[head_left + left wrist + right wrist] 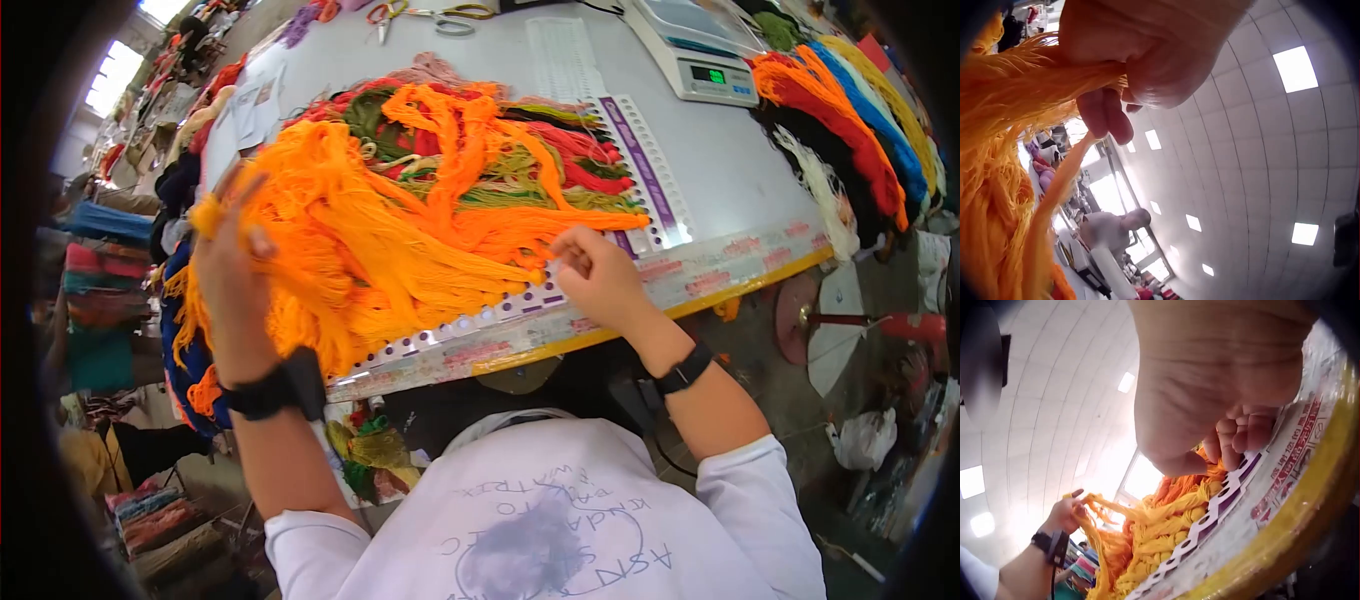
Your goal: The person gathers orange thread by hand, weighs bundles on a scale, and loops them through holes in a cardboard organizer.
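Observation:
A long bundle of yellow-orange yarn spreads over the table, its knotted ends lined up along a white strip with holes near the front edge. My left hand is raised at the bundle's left end. In the left wrist view its fingers are curled round a hank of yarn, and a thinner strand hangs below. My right hand is at the strip's right part, fingers bent and fingertips right by the knots. I cannot tell whether those fingers pinch anything.
Red, green and pink yarns lie behind, tied to a purple-banded holed strip. A digital scale stands back right, with coloured skeins beyond it. Scissors lie at the back. Yellow tape runs along the front edge.

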`<state>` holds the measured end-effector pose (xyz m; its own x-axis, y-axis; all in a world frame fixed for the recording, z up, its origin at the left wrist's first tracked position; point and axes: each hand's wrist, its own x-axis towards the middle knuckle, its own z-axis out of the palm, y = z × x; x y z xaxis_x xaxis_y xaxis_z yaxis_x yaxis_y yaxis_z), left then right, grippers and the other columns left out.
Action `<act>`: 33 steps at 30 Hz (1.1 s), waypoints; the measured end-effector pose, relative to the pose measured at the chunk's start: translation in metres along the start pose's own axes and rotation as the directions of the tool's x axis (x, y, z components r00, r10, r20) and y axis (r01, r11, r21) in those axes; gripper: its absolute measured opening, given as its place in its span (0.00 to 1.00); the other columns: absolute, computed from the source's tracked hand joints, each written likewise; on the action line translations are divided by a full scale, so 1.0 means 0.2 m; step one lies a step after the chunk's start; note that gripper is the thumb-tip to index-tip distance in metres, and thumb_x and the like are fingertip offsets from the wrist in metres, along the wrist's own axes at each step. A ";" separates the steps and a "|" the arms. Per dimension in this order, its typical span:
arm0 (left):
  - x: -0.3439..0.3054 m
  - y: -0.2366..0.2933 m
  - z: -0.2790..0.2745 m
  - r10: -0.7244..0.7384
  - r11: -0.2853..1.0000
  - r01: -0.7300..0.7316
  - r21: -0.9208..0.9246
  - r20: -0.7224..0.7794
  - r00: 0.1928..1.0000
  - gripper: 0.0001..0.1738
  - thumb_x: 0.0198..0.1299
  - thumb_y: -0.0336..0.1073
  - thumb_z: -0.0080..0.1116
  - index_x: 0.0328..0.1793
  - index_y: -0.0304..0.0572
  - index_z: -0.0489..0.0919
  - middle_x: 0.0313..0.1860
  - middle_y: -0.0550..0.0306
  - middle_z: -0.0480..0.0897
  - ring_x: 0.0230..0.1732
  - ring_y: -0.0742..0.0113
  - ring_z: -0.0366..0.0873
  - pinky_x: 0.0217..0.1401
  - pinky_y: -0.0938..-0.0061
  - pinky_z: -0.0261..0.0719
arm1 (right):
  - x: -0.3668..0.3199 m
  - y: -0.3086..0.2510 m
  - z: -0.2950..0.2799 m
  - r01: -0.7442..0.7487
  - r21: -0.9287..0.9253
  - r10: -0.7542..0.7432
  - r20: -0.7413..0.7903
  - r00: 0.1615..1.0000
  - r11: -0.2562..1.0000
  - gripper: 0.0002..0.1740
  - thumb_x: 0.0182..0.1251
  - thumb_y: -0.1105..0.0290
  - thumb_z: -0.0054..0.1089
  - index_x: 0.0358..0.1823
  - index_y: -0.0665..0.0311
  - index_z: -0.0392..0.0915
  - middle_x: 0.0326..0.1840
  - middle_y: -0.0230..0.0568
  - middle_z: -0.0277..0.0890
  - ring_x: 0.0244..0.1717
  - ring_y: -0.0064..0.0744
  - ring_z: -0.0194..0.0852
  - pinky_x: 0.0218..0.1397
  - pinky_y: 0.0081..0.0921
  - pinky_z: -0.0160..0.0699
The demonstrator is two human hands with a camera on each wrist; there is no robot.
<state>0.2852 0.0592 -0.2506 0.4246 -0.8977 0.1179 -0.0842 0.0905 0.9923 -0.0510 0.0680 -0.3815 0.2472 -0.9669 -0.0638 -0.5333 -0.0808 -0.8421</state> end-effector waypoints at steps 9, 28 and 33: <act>-0.48 -0.14 0.41 0.185 0.374 0.573 -0.729 0.664 0.724 0.45 0.59 0.71 0.41 0.78 0.66 0.43 0.79 0.53 0.40 0.77 0.48 0.40 0.67 0.37 0.58 | -0.06 -0.43 0.01 0.326 0.275 -0.289 -0.168 0.943 0.904 0.14 0.56 0.67 0.63 0.42 0.66 0.75 0.37 0.36 0.72 0.41 0.24 0.69 0.47 0.21 0.68; -0.54 -0.29 0.41 0.434 0.305 0.542 -0.783 0.621 0.653 0.46 0.61 0.73 0.28 0.79 0.59 0.41 0.70 0.37 0.62 0.79 0.49 0.31 0.73 0.51 0.49 | -0.06 -0.53 0.14 0.107 0.472 -0.194 0.140 0.971 0.875 0.15 0.52 0.64 0.66 0.33 0.71 0.79 0.33 0.47 0.76 0.35 0.38 0.75 0.33 0.32 0.75; -0.54 -0.29 0.38 0.360 0.355 0.564 -0.746 0.665 0.654 0.39 0.67 0.64 0.27 0.78 0.57 0.41 0.72 0.45 0.61 0.78 0.45 0.30 0.73 0.45 0.46 | -0.05 -0.47 0.16 0.154 0.381 -0.237 0.181 0.955 0.912 0.10 0.59 0.69 0.59 0.39 0.68 0.79 0.36 0.38 0.74 0.36 0.24 0.75 0.40 0.19 0.74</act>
<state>0.1750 0.1177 -0.3243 -0.3521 -0.8417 0.4094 0.8820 -0.1519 0.4461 0.0224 0.0921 -0.3186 0.5086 -0.8600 0.0415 -0.1397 -0.1300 -0.9816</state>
